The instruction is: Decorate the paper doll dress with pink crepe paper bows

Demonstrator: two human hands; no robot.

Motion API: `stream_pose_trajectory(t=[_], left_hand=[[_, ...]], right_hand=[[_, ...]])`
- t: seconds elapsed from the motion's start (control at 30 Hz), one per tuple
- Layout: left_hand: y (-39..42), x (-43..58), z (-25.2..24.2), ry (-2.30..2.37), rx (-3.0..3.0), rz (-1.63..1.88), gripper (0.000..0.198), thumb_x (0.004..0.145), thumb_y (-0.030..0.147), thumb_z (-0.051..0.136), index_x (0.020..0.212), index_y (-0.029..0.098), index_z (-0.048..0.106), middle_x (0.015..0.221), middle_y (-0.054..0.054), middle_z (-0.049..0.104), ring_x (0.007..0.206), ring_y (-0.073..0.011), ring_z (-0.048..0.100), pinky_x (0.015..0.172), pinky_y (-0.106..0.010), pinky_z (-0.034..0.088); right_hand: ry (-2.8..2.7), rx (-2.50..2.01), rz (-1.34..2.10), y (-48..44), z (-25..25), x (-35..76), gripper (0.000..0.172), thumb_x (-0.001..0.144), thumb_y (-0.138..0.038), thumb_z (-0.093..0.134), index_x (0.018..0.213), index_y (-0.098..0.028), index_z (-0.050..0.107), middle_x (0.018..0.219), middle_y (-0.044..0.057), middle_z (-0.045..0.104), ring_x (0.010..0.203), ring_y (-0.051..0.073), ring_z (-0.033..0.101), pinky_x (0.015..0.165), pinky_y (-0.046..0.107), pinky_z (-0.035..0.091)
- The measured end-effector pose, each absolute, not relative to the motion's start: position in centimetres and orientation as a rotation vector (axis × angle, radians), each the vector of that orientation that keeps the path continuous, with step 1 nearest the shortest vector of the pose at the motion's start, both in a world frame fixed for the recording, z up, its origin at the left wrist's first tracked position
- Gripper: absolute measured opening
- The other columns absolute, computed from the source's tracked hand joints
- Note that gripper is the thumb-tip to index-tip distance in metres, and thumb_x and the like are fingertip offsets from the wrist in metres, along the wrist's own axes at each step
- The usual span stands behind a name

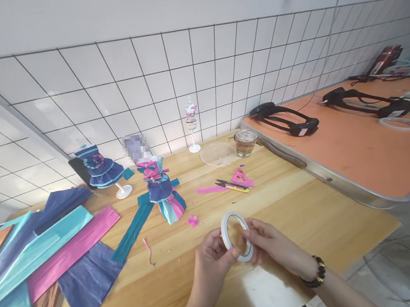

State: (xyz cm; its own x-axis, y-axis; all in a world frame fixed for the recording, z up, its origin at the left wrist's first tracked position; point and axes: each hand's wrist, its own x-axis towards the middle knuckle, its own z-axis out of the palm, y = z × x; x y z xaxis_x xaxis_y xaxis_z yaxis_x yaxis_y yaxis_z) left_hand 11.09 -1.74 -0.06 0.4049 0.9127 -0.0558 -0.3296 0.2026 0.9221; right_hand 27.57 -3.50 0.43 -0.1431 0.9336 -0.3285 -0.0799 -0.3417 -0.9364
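Between my two hands is a roll of white tape (225, 235), tilted up above the wooden table. My left hand (212, 259) grips its left and lower edge, thumb on the near rim. My right hand (270, 245) pinches the right side of the ring; a beaded bracelet is on that wrist. Just beyond the roll lie yellow-handled thread snips (238, 186) on a pink paper strip (205, 190), with pink scraps beside them. A small pink paper flower (192, 221) sits left of the roll. Close by stands a small dress form in a pink, blue and teal paper dress (160, 191).
Teal, pink and blue crepe paper strips (74, 244) spread over the left side. Another dress form in blue (100, 169) and a thin one (191, 120) stand near the tiled wall. A lidded glass (246, 143) is at the back. Black headsets (286, 119) rest on the orange table (369, 153).
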Motion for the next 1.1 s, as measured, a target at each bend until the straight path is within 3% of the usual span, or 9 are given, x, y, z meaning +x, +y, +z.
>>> stream_pose_trajectory(t=[0.17,0.3,0.43,0.6,0.77,0.97,1.03,1.1], left_hand=[[-1.9,11.1,0.2,0.57,0.968,1.005,0.043,0.068,0.033,0.069,0.106,0.016,0.056,0.068,-0.003,0.063,0.056,-0.0183,0.061,0.056,-0.033,0.05],[-1.8,10.7,-0.1,0.757,1.115,1.018,0.056,0.065,0.022,0.071,0.118,0.018,0.051,0.07,-0.001,0.062,0.061,-0.0168,0.059,0.065,-0.034,0.049],[-1.6,10.2,0.2,1.013,1.392,1.019,0.038,0.065,0.014,0.067,0.103,0.018,0.063,0.076,-0.002,0.063,0.076,-0.0169,0.055,0.079,-0.032,0.043],[-1.2,9.8,0.4,0.953,1.25,1.012,0.02,0.071,0.022,0.064,0.089,0.014,0.064,0.069,-0.002,0.061,0.065,-0.014,0.055,0.067,-0.027,0.044],[-1.2,10.0,0.1,0.851,1.02,1.02,0.023,0.072,0.036,0.065,0.072,0.014,0.06,0.056,0.0,0.058,0.047,-0.0108,0.052,0.05,-0.023,0.042],[-1.0,9.9,0.1,0.819,0.94,1.078,0.026,0.071,0.037,0.066,0.066,0.013,0.057,0.053,0.001,0.059,0.045,-0.0093,0.051,0.05,-0.022,0.041],[-0.9,9.8,0.1,0.809,0.883,1.114,0.025,0.073,0.036,0.065,0.066,0.013,0.057,0.055,0.0,0.06,0.05,-0.0094,0.052,0.055,-0.022,0.042],[-0.9,9.8,0.1,0.782,0.777,1.136,0.023,0.073,0.034,0.065,0.068,0.014,0.057,0.056,0.0,0.061,0.053,-0.0096,0.054,0.059,-0.023,0.043]], right_hand=[[-0.907,-1.193,1.752,-2.5,0.1,25.3,0.038,0.07,-0.05,0.064,0.079,-0.015,0.054,0.056,-0.004,0.057,0.039,0.007,0.049,0.04,0.019,0.042],[-0.697,-1.116,1.874,-2.0,0.1,23.9,0.032,0.068,-0.042,0.069,0.071,-0.012,0.057,0.051,-0.004,0.053,0.036,0.003,0.045,0.036,0.015,0.038],[-0.523,-1.061,1.915,-1.9,-0.2,23.3,0.027,0.067,-0.033,0.071,0.065,-0.01,0.058,0.048,-0.004,0.052,0.035,0.002,0.045,0.037,0.013,0.038],[-0.543,-1.096,1.951,-2.6,-0.9,23.1,0.032,0.072,-0.041,0.065,0.07,-0.009,0.06,0.049,0.0,0.058,0.034,0.005,0.051,0.034,0.013,0.038],[-0.571,-1.138,1.947,-3.1,-0.9,22.8,0.036,0.069,-0.045,0.067,0.064,-0.01,0.056,0.05,0.001,0.06,0.033,0.005,0.05,0.033,0.013,0.037],[-0.673,-1.204,1.879,-3.1,-0.8,22.5,0.04,0.074,-0.052,0.059,0.071,-0.012,0.055,0.056,0.001,0.06,0.035,0.005,0.05,0.034,0.014,0.037],[-0.776,-1.312,1.707,-3.3,-1.1,22.8,0.041,0.078,-0.054,0.052,0.08,-0.013,0.056,0.055,-0.001,0.059,0.036,0.007,0.051,0.034,0.016,0.039],[-0.92,-1.448,1.375,-3.7,-1.3,23.3,0.042,0.079,-0.053,0.051,0.095,-0.015,0.055,0.061,0.001,0.061,0.049,0.012,0.059,0.043,0.02,0.047]])
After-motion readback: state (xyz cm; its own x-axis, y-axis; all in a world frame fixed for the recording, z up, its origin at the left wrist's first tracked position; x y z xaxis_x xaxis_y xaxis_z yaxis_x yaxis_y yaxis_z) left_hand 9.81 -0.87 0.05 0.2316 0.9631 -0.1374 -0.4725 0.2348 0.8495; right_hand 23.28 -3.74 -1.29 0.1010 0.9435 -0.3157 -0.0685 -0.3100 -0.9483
